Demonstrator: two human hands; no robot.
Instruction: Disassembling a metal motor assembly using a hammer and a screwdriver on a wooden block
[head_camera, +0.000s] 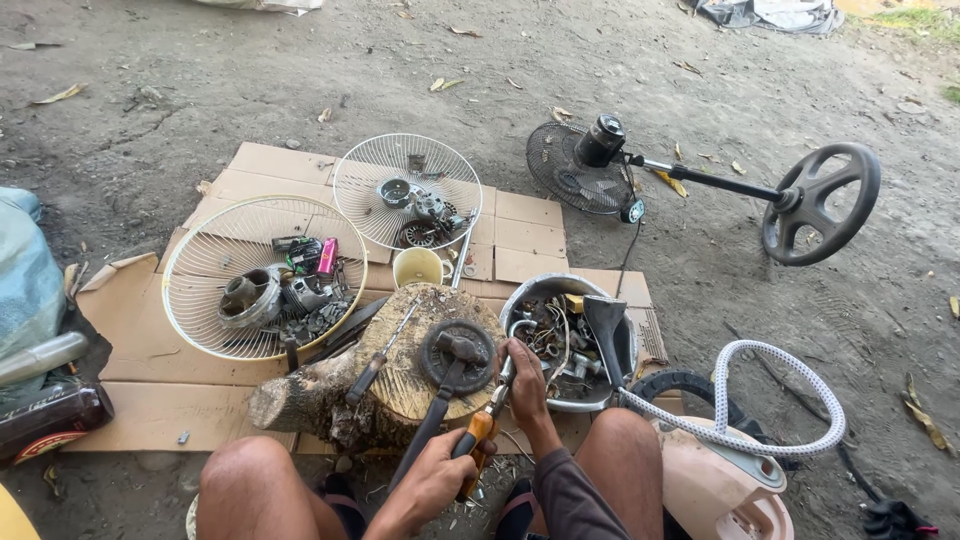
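I sit behind a log stump (400, 385) with a round black fan-motor part (458, 355) lying on top. A dark hammer-like tool (430, 420) rests with its head on that part. My left hand (432, 487) is low between my knees, closed on an orange-handled tool (480, 432) whose metal shaft points up toward the stump's right edge. My right hand (526, 385), on a dark-sleeved arm, sits at that edge by the tool's tip, fingers curled; what it pinches is hidden. A screwdriver (378, 362) lies loose on the stump.
A metal bowl (618, 330) of small parts and wire stands right of the stump. Two white fan guards (200, 260) (360, 175) hold motor pieces on cardboard (530, 235), with a cream cup (418, 266) between. A black stand fan (600, 160) lies behind; a pink appliance with hose (730, 480) is at right.
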